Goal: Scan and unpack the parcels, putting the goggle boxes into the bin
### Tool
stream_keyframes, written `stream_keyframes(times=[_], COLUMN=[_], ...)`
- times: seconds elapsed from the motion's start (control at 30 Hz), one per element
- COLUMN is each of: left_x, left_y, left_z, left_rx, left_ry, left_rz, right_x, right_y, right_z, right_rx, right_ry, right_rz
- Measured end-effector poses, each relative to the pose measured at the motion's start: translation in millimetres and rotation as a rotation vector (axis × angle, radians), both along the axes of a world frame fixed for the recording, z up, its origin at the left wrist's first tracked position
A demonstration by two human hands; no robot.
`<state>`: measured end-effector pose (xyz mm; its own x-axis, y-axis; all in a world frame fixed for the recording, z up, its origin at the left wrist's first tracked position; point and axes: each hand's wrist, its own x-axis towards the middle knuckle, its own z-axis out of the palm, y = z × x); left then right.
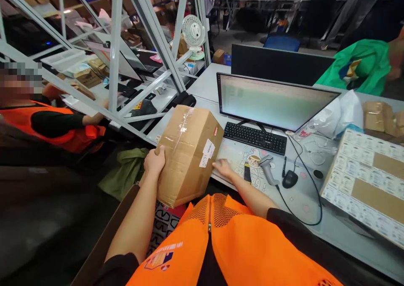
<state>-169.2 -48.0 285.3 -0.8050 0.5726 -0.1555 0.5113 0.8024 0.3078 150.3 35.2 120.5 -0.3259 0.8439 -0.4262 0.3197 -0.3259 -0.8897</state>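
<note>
A taped cardboard box is tilted at the desk's near left edge, with a white label and a small red sticker on its side. My left hand grips its left side, thumb on top and the other fingers mostly hidden. Against the opposite side, just below the label, rests my right hand, its fingertips at the box and partly hidden. To the right of that hand, a grey barcode scanner lies on the printed desk mat.
Behind the box stand a keyboard and a monitor. A mouse and looping cable lie to the right, near a label-covered carton. Metal frame bars rise at left, where a co-worker in an orange vest sits.
</note>
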Motion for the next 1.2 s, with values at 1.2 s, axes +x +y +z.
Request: stream_keyframes(times=[1.2], left_x=[11], left_y=[35], left_z=[18.2], left_rx=[-0.167], left_ry=[-0.001], left_rz=[0.067], right_x=[128], right_y=[35], right_z=[88.8], right_rx=[0.266], right_ry=[-0.017], right_rz=[0.446])
